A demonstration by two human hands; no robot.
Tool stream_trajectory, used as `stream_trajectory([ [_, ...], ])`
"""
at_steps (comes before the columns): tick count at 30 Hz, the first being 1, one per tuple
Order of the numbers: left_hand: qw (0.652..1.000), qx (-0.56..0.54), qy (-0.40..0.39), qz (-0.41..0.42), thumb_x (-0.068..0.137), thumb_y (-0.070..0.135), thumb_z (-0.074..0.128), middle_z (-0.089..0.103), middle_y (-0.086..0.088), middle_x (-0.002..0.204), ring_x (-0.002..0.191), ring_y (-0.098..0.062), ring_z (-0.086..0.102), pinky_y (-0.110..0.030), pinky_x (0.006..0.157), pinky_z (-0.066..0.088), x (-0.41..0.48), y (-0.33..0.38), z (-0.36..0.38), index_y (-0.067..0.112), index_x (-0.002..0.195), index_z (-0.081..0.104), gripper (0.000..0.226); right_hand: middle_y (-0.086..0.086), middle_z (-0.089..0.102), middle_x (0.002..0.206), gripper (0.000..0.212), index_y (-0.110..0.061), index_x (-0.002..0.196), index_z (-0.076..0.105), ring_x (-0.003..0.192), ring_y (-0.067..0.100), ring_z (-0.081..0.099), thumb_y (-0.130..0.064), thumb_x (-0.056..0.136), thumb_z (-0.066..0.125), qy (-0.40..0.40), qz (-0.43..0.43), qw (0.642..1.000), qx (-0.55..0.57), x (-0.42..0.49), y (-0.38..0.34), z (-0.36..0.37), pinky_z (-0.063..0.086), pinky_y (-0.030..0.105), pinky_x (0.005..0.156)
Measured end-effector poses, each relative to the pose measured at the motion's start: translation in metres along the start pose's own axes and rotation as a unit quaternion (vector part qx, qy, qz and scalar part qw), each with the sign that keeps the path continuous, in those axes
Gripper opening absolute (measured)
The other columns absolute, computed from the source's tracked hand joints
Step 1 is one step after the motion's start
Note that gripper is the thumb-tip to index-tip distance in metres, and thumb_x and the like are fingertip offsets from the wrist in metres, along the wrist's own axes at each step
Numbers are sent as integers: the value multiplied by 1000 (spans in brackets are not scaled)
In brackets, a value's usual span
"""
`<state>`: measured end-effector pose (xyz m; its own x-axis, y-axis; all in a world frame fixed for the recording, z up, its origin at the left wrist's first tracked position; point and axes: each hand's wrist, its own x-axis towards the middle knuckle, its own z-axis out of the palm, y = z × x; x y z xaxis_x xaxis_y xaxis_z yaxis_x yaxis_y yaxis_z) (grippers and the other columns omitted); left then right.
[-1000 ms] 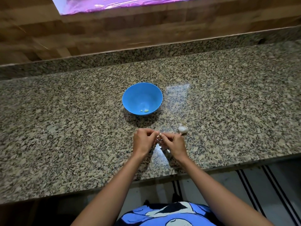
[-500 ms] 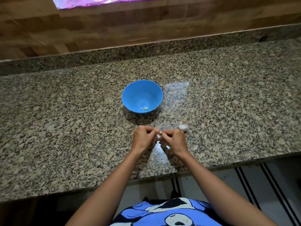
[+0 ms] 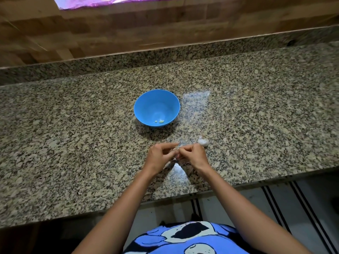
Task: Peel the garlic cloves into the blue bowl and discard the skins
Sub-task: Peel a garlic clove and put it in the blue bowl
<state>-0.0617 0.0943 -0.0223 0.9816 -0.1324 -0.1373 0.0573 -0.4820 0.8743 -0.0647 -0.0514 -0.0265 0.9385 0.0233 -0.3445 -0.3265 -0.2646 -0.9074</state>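
Currently left hand (image 3: 161, 155) and right hand (image 3: 194, 154) both pinch what's probably a small pale garlic clove (image 3: 176, 150), mostly hidden. Round blue plastic bowl (image 3: 146, 107) sits straight ahead on the speckled granite counter (image 3: 73, 134), slightly nearer the left hand. White garlic bulb (image 3: 203, 141) lies just beside the right.

Countertop (image 3: 73, 143) layout: bowl, garlic bulb, two hands.
Bowl (image 3: 156, 99) stands mid-counter, with peeled pieces (image 3: 160, 121) in its bottom on the near side. Garlic bulb (image 3: 203, 141) lies on the counter nearer than the bowl and to its right, apart from it. Left hand (image 3: 159, 156) and right hand (image 3: 195, 155) meet before the bowl, a clove (image 3: 176, 149) pinched between them. The bulb sits just behind the right hand.
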Motion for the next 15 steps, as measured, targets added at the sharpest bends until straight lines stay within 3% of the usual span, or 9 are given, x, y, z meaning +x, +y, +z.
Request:
stream_trajectory([
  [2,996,-77,21,-30,79,10,73,72,-1,99,88,-11,69,-17,76,55,0,0,2,7,106,71,27,12,71,72,19,-1,74,71,63,16,66,-9,87,60,6,-4,1000,-3,0,-1,0,57,28,67],
  [4,971,-215,41,-94,78,2,73,73,-13,93,84,-23,70,-22,71,57,0,1,3,-1,102,70,25,12,69,71,18,-1,75,71,58,13,63,-7,88,60,5,10,999,52,-1,-3,1,56,24,62],
  [7,893,-409,58,-177,77,-1,70,72,-17,92,75,-22,69,-25,69,59,-1,3,2,-4,103,68,26,11,66,67,20,-2,73,69,53,13,60,-3,89,57,2,30,993,117,-1,-3,1,54,23,57],
  [10,816,-536,65,-209,79,-2,64,73,-14,87,71,-17,70,-26,71,59,-2,3,-2,-1,100,67,21,11,67,67,22,-5,71,69,55,16,61,-5,89,57,28,49,994,91,-3,3,1,56,30,61],
  [12,805,-552,60,-209,78,-2,63,73,-14,85,70,-17,70,-26,70,59,-4,3,-3,-1,100,66,22,9,69,69,24,-8,70,68,59,17,64,-12,91,56,57,47,997,31,-5,6,1,57,32,64],
  [15,828,-521,57,-202,69,1,67,73,-14,85,71,-17,71,-27,73,58,-7,1,-3,-3,100,64,31,8,69,68,34,-6,69,67,60,19,66,-26,93,54,74,27,996,-35,-6,7,3,58,35,65],
])
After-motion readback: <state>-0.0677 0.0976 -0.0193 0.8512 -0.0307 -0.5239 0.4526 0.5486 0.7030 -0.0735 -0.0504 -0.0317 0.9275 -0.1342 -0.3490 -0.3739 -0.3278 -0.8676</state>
